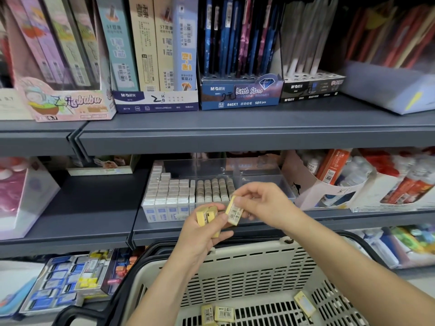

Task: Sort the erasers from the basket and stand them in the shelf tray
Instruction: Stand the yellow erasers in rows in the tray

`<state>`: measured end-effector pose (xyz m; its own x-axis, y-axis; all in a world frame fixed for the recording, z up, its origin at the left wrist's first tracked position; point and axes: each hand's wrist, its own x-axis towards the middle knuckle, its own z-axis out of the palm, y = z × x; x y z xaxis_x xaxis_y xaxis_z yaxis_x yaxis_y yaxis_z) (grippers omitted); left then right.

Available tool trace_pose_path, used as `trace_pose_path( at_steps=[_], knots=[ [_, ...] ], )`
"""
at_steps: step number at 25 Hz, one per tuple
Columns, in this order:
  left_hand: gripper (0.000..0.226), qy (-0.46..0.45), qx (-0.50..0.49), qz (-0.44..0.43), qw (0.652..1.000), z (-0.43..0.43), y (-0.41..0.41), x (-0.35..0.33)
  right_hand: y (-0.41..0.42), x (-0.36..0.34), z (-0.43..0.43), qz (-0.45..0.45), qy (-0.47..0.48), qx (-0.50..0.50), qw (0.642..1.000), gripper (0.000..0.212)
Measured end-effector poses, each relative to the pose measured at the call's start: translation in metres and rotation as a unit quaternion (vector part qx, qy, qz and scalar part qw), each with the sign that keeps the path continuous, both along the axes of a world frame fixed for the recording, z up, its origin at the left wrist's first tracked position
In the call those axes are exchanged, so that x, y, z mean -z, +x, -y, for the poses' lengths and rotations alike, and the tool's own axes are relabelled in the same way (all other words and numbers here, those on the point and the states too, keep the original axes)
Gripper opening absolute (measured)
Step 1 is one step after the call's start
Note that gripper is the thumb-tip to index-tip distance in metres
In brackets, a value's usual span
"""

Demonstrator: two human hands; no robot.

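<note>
Erasers (224, 314), small yellow blocks with paper labels: three lie in the cream plastic basket (247, 267). The left hand (200, 236) grips at least two more yellow erasers (206, 216). The right hand (261, 203) pinches one yellow eraser (234, 214). The clear plastic shelf tray (259, 176) holds rows of white and grey erasers (174, 191) standing along its left side.

We see the left hand (202, 234) gripping a few yellow erasers (207, 215) above the beige basket (247, 267); the right hand (261, 203) pinches a single yellow eraser (234, 214) just beside them; behind stands the clear shelf tray (259, 170), its left part packed with upright white erasers (169, 196); three loose erasers (224, 314) lie on the basket floor.
</note>
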<state>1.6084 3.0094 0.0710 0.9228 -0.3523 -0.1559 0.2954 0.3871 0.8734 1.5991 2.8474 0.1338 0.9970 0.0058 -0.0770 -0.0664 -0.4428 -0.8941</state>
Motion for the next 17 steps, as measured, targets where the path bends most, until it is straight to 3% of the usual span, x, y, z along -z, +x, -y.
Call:
trace_pose_path(
  at_steps=[4, 13, 15, 17],
  knots=[
    [0.022, 0.032, 0.000, 0.010, 0.999, 0.001, -0.002, 0.000, -0.007, -0.006, 0.010, -0.022, 0.060, -0.001, 0.998, 0.013],
    [0.020, 0.031, -0.018, 0.017, 0.999, 0.001, -0.004, 0.000, -0.012, -0.011, 0.012, -0.032, 0.069, -0.015, 0.997, 0.013],
    [0.029, 0.031, -0.016, 0.022, 0.999, 0.000, -0.004, 0.000, -0.003, -0.018, 0.027, 0.010, 0.044, 0.032, 0.998, 0.015],
    [0.032, 0.037, -0.026, 0.022, 0.999, -0.001, -0.003, 0.001, 0.016, -0.026, 0.053, 0.062, -0.078, 0.117, 0.988, 0.019]
  ],
)
